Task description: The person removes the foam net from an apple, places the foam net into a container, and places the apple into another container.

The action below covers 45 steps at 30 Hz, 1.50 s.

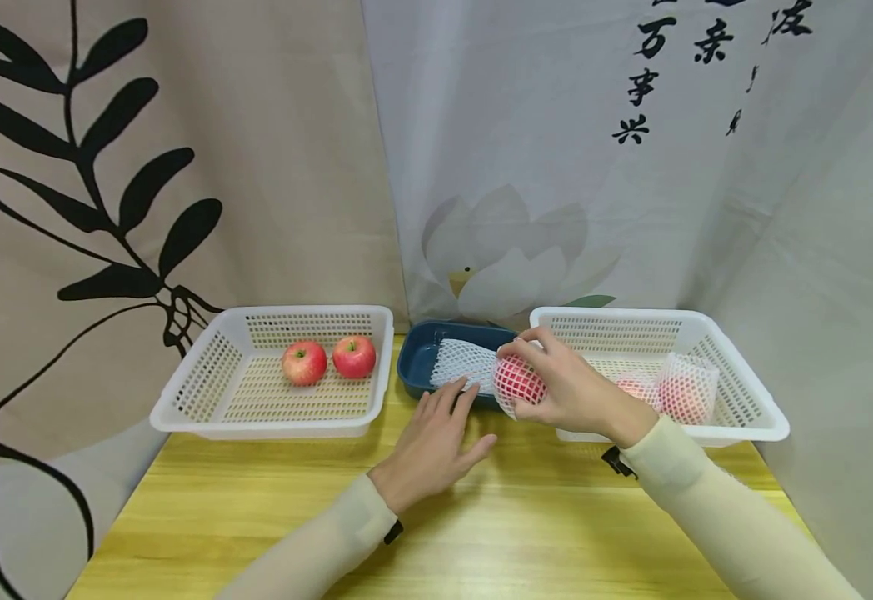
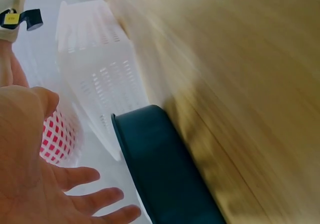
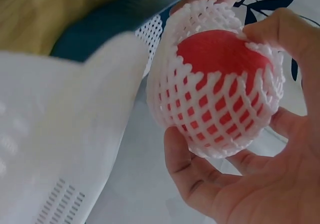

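Observation:
My right hand (image 1: pixel 567 387) grips a red apple (image 1: pixel 519 381) in a white foam net sleeve, thumb and fingers spread round it. In the right wrist view the apple (image 3: pixel 225 58) shows bare red skin through the sleeve's open end, while the foam net (image 3: pixel 215 119) covers the rest. My left hand (image 1: pixel 434 446) reaches toward the near side of the dark blue tray (image 1: pixel 417 367), its fingers extended and holding nothing. In the left wrist view that hand (image 2: pixel 30 159) has its fingers spread beside the blue tray (image 2: pixel 160 169). A flat foam net sleeve (image 1: pixel 461 360) lies in the tray.
At the left, a white perforated basket (image 1: pixel 204 379) holds two bare apples (image 1: pixel 305 362). The right white basket (image 1: pixel 751 408), partly behind my right forearm, holds net-wrapped apples (image 1: pixel 684 398). Both stand on the wooden table (image 1: pixel 511 517), with a printed curtain (image 1: pixel 481 167) behind.

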Available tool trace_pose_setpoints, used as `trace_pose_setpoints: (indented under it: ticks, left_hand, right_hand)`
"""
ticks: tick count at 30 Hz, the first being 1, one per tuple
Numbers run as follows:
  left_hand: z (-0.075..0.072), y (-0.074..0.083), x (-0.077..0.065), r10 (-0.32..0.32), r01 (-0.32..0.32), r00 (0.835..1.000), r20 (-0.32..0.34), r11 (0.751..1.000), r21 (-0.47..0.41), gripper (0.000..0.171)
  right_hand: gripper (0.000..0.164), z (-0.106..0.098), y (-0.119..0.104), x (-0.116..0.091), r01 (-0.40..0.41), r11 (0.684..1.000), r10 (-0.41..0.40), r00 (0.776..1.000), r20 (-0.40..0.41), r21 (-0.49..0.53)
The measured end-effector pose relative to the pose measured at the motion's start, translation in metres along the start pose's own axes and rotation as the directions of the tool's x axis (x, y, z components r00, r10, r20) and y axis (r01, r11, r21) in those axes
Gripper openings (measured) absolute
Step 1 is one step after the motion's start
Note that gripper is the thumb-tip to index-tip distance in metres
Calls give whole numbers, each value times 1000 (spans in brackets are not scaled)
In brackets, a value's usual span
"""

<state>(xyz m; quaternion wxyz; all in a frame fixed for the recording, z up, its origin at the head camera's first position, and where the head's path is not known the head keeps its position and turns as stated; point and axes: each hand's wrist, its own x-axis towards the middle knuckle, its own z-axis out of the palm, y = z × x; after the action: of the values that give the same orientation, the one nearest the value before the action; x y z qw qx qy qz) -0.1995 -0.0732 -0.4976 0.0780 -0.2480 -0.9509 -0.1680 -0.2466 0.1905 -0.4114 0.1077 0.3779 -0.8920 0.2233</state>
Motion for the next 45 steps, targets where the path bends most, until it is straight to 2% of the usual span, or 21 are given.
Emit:
trace_pose_setpoints:
  ticks: [5,11,15,22,27,34,40,45]
  left_hand:
    - [-3,-8,-11,2,-3,1000,-12,1000,-31,82]
    - [-6,-18,-22,-10,9,1000,-15,998,-65,78]
    - [-9,-24,-28,-34,33,999,-9,997,-75,76]
    - [-12,-35,-40,-34,32,999,-34,997,-69,74]
    - [-13,-37,-47,-30,28,999,-41,998,-49,71]
    - [-14,-37,-53,-43,41,998,-36,996,-77,67]
    - [-13,-39,-57,-63,61,998,-15,994,-92,63]
    - [-12,-40,-59,-90,88,996,-9,990,-112,60]
  right_hand:
    - [64,10,-8,-1,34,999,-34,999,33,13]
    - [64,25,-15,2,94,995,-95,995,34,28]
    - [65,33,-20,1,89,996,-90,994,58,31]
    - [67,49,-28,-4,83,996,-85,989,120,22]
    - [68,63,-31,-6,69,997,-71,980,186,18]
    - [69,80,-31,-11,55,998,-58,962,267,18]
    - [69,91,-29,-14,73,997,-79,945,319,33]
    - [74,93,-30,-15,112,993,-117,937,329,34]
